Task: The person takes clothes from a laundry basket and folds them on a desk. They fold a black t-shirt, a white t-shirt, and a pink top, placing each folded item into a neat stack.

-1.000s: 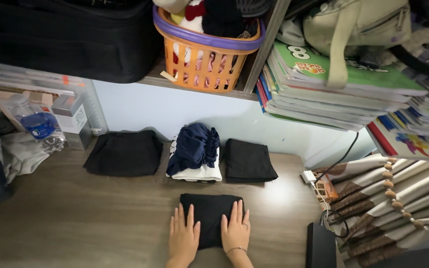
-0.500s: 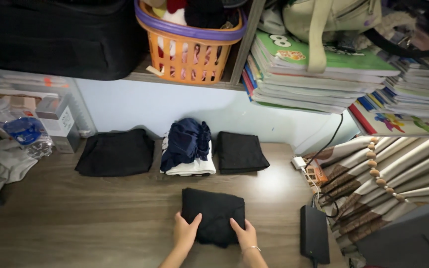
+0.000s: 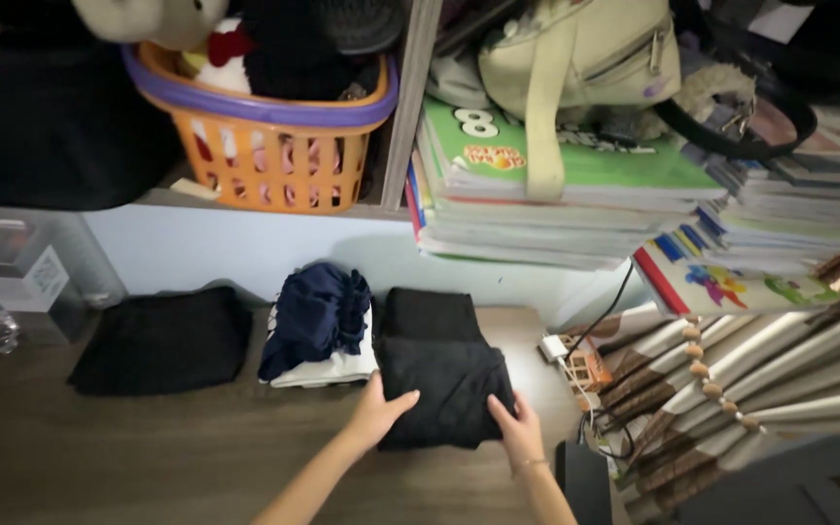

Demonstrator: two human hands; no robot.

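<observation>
My left hand (image 3: pixel 379 409) grips the left edge of a folded black garment (image 3: pixel 444 389), and my right hand (image 3: pixel 515 432) grips its lower right corner. The garment lies partly over the near edge of a folded black pile (image 3: pixel 432 314) at the back of the wooden table (image 3: pixel 148 457). To the left of that pile sits a stack with a crumpled navy garment (image 3: pixel 315 309) on top of folded white cloth (image 3: pixel 334 367). Another folded black garment (image 3: pixel 164 340) lies further left.
An orange basket with a purple rim (image 3: pixel 264 146) stands on the shelf above, next to a stack of books (image 3: pixel 556 194) under a cream bag (image 3: pixel 576 58). A beaded striped curtain (image 3: pixel 780 379) hangs at the right. A white plug and cable (image 3: pixel 566 355) lie by the wall.
Both hands have moved the folded black garment away from me, from the table's near part up against the black pile at the back. My view has shifted closer and to the right.
</observation>
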